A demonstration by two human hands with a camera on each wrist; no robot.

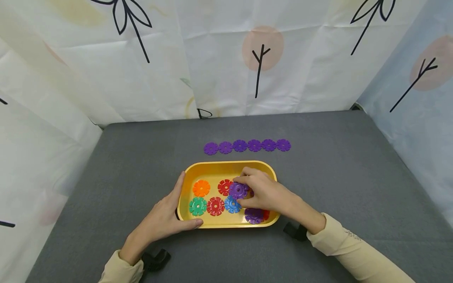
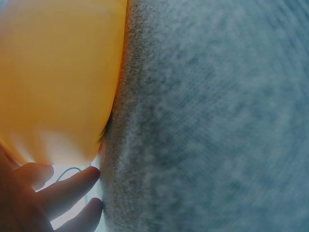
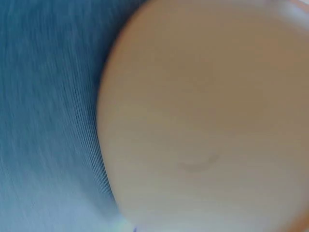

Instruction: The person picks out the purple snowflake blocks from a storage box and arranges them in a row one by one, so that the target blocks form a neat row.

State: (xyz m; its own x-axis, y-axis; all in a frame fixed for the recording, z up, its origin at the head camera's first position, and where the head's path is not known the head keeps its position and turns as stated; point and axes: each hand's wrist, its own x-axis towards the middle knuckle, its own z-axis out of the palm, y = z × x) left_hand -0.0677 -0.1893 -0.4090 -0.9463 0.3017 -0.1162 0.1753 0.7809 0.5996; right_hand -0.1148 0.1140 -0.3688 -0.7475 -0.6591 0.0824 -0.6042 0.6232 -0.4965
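A yellow tray (image 1: 209, 167) lies on the table with notched plastic flower discs inside. My left hand (image 1: 161, 220) grips its left end, thumb along the near rim and fingers on the outer wall; the left wrist view shows fingertips (image 2: 72, 191) against the tray's outside. Over the tray's right half, my right hand (image 1: 265, 190) pinches a purple flower disc (image 1: 238, 190) between thumb and fingers. Below and around it lie a blue disc (image 1: 232, 204), red discs (image 1: 215, 206), a green one (image 1: 197, 206), an orange one (image 1: 201, 188) and another purple one (image 1: 254, 215). The right hand hides part of the contents.
Beyond the tray, several purple flower discs (image 1: 254, 145) form a row on the grey table (image 1: 152, 157). Printed cloth (image 1: 219, 70) hangs behind the table and at both sides. Blurred forearm skin fills most of the right wrist view.
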